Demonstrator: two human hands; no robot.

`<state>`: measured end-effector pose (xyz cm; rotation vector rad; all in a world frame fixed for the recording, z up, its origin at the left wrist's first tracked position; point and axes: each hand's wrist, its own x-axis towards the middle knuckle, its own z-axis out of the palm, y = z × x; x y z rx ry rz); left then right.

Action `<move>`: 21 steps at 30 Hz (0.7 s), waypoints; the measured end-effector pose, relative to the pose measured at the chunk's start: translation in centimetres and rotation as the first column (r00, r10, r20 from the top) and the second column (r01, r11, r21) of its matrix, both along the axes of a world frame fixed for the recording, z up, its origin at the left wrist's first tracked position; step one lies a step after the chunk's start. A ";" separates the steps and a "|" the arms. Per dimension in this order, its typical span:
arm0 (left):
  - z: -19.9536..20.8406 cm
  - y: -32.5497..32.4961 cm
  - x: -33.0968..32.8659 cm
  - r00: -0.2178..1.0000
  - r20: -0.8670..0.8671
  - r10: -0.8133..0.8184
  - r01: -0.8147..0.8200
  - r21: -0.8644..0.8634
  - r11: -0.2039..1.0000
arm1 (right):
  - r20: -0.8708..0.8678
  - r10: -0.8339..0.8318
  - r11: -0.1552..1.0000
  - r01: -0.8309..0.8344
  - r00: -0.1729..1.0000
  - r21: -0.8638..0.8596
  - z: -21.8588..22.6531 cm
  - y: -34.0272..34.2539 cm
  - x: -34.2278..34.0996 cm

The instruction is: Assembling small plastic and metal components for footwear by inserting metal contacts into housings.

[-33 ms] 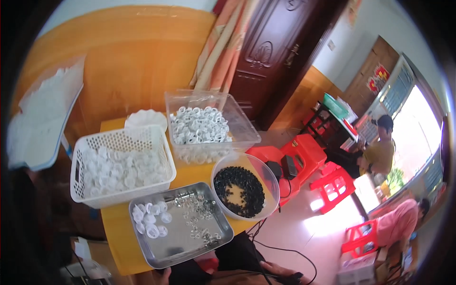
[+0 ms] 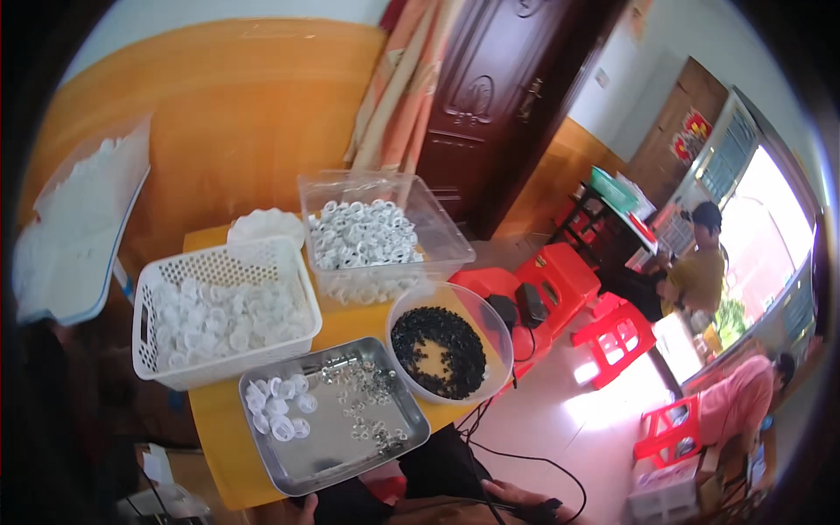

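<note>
My right hand [image 2: 518, 495] lies low over my lap, fingers loosely stretched out, and I see nothing held in it. Only a bit of my left hand [image 2: 308, 508] shows below the near edge of a metal tray [image 2: 315, 451]; its other fingers are out of sight. White round plastic caps [image 2: 277, 405] sit at the tray's left, and small clear or metallic ring-like pieces [image 2: 372, 395] are scattered at its right. To the tray's right stands a clear round tub [image 2: 500, 346] with small black pieces [image 2: 437, 337] spread around its bottom.
A white perforated basket [image 2: 188, 374] holds translucent caps. Behind it, a clear box [image 2: 446, 236] contains white rings with dark parts. All stand on a yellow table [image 2: 229, 472]. Red stools [image 2: 560, 276], a black cable [image 2: 560, 466] and two people [image 2: 697, 271] are at right.
The view has shifted very slightly. My hands and the containers stay in place.
</note>
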<state>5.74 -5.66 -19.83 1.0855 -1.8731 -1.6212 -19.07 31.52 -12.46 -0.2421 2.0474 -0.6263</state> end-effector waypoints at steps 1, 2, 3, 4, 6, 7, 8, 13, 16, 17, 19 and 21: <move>0.9 -0.2 0.0 0.996 0.084 0.003 0.003 -0.078 0.997 | 0.019 0.004 1.000 -0.004 1.000 -0.003 0.9 -0.5 0.1; 1.7 -0.2 0.1 0.986 0.169 0.008 0.018 -0.150 0.988 | -0.011 0.067 0.997 -0.067 0.998 0.024 1.9 -1.3 -0.2; 2.6 0.1 0.5 0.967 0.256 0.015 0.042 -0.215 0.976 | -0.032 0.129 0.990 -0.127 0.991 0.062 2.0 -1.3 0.0; 3.5 0.7 1.2 0.938 0.345 0.026 0.073 -0.271 0.960 | -0.118 0.121 0.991 -0.112 0.986 0.079 0.2 -0.1 0.3; 4.8 1.7 1.8 0.858 0.506 0.085 0.125 -0.368 0.922 | -0.206 0.138 0.983 -0.160 0.969 -0.091 0.0 0.8 1.2; 5.4 2.0 2.2 0.800 0.585 0.134 0.150 -0.410 0.900 | -0.111 0.104 0.994 -0.106 0.988 -0.012 1.1 -0.5 0.6; 6.2 0.5 2.0 0.849 0.528 -0.038 0.240 -0.319 0.917 | -0.112 0.063 0.998 -0.059 0.992 0.031 1.0 -0.3 0.5; 8.7 -0.5 -1.6 0.874 0.483 -0.052 0.247 -0.350 0.904 | -0.061 -0.211 0.963 0.198 0.975 -0.181 2.5 0.7 1.1; 7.7 0.1 -1.2 0.904 0.427 0.027 0.123 -0.320 0.939 | -0.151 -0.019 0.983 -0.009 0.988 -0.185 4.4 -1.7 0.4; 6.9 0.6 -1.0 0.916 0.382 0.120 0.038 -0.383 0.923 | -0.185 0.051 0.985 -0.081 0.981 -0.155 5.9 -3.2 0.2; 5.7 1.1 -0.2 0.917 0.370 0.147 -0.035 -0.294 0.955 | -0.197 0.083 0.990 -0.104 0.977 -0.098 3.5 -2.5 -0.2; 5.5 1.6 -0.2 0.924 0.345 0.165 -0.097 -0.207 0.973 | -0.222 0.099 0.993 -0.112 0.970 -0.046 1.5 -1.6 -0.9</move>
